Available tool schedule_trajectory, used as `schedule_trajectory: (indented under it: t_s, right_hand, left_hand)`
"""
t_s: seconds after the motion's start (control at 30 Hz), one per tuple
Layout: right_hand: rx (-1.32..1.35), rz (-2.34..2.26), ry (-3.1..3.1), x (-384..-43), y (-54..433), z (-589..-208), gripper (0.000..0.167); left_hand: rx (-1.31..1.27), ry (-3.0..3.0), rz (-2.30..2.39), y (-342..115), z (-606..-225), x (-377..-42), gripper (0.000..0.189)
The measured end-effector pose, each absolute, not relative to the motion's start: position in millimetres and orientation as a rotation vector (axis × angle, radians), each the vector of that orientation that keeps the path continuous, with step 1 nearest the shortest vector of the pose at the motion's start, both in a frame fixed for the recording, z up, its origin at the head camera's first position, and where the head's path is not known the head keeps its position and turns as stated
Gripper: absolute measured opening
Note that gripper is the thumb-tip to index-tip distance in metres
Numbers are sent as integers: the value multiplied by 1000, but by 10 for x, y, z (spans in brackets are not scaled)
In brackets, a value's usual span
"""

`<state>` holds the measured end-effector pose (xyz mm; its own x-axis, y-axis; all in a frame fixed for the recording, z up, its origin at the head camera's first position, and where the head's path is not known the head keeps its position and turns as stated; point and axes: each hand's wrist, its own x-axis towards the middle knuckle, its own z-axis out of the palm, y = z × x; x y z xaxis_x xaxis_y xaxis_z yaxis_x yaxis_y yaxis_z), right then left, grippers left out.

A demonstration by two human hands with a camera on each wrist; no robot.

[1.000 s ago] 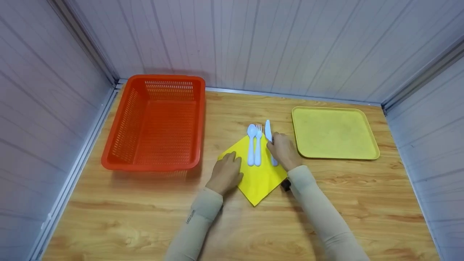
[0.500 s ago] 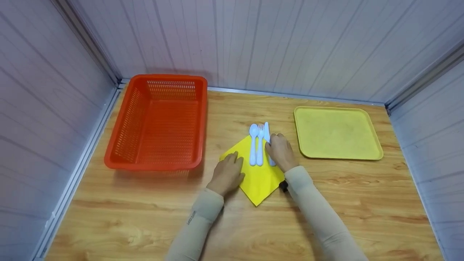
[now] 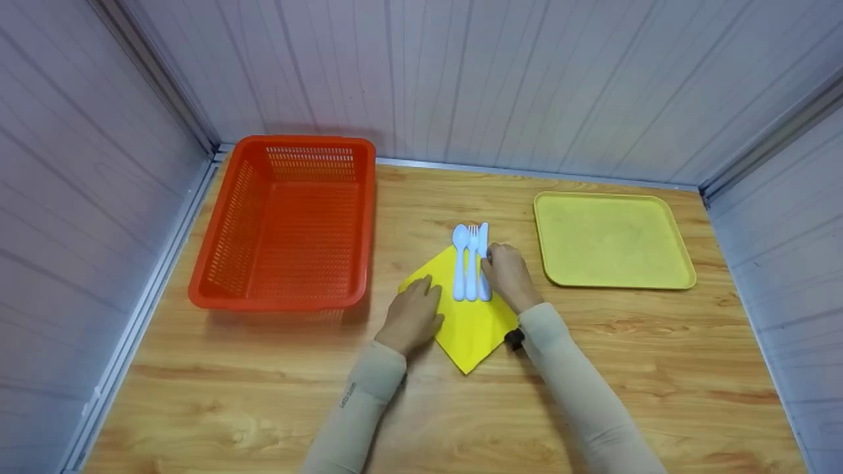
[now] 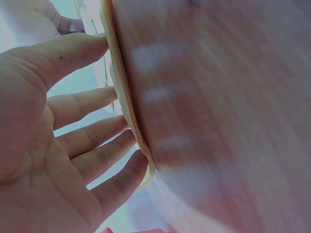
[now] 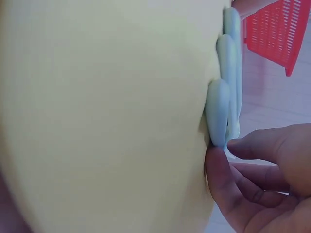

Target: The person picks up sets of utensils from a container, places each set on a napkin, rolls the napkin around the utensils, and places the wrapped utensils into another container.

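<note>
A yellow cloth-like napkin [image 3: 467, 339] lies diamond-wise on the wooden table. Across its upper half sit a pale blue spoon [image 3: 459, 266], a fork [image 3: 472, 270] and a knife [image 3: 484, 238], side by side and pointing away from me. My right hand [image 3: 512, 276] pinches the knife near its middle. In the right wrist view, thumb and fingers meet beside the knife's handle [image 5: 217, 109]. My left hand [image 3: 409, 315] rests on the napkin's left corner with fingers spread. Their tips touch the napkin's edge [image 4: 127, 99] in the left wrist view.
An orange-red perforated basket [image 3: 276, 303] stands at the back left. At the back right lies a flat yellow tray [image 3: 612, 240]. Light panel walls [image 3: 421, 79] enclose the table [image 3: 263, 395] at the back and both sides.
My right hand has slid the knife left and straightened it, so it now lies close beside the fork. The left hand has stayed on the napkin.
</note>
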<state>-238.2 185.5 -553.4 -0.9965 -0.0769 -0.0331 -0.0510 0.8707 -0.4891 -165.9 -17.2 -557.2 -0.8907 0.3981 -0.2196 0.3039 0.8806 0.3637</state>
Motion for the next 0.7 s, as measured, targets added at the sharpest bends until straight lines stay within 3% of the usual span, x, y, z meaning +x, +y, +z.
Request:
schedule_trajectory:
  t_s: [0.4,0.7]
  right_hand:
    - [-117,-814,2962,-2309,1854,-5493,16]
    - [-381,-548,3004,-1858,2052,-5292,23]
  left_hand:
    - [499,2745,479,-169,-5524,-1674,55]
    - [714,2833,359,-179,-5306,-1513,50]
